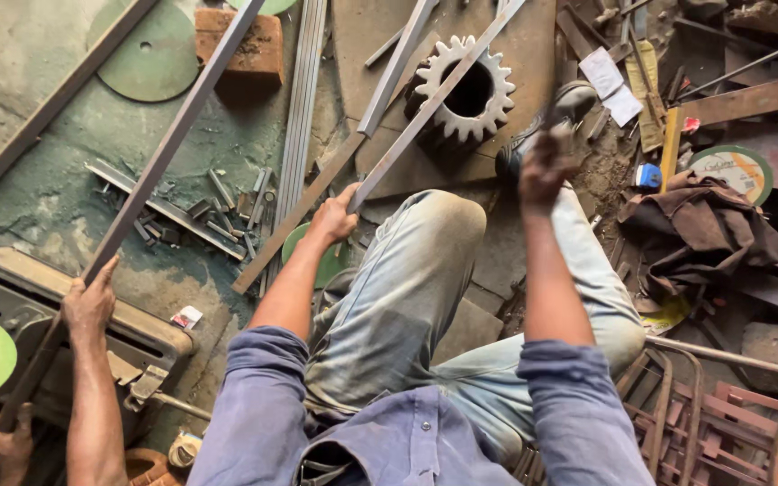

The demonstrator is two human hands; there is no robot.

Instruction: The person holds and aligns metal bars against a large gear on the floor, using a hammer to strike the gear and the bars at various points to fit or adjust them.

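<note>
Left hand (335, 216) grips the flat metal strip (434, 103), pinning it across the big gear (465, 90) on the floor; right hand (542, 166) is fisted around a blurred hammer (569, 103), raised. Looks like mid-hammering; the blow needs square aim. A co-worker's hand (90, 301) steadies a long bar (173, 144).

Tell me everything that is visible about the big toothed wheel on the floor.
The gear wheel is thick, pale grey metal with blunt teeth all around its rim and a wide round hole in the middle. It looks dusty and worn. It lies flat on a brown metal plate on the floor. A flat steel strip, held at its near end by the person's left hand, rests slanted across its top.
</note>
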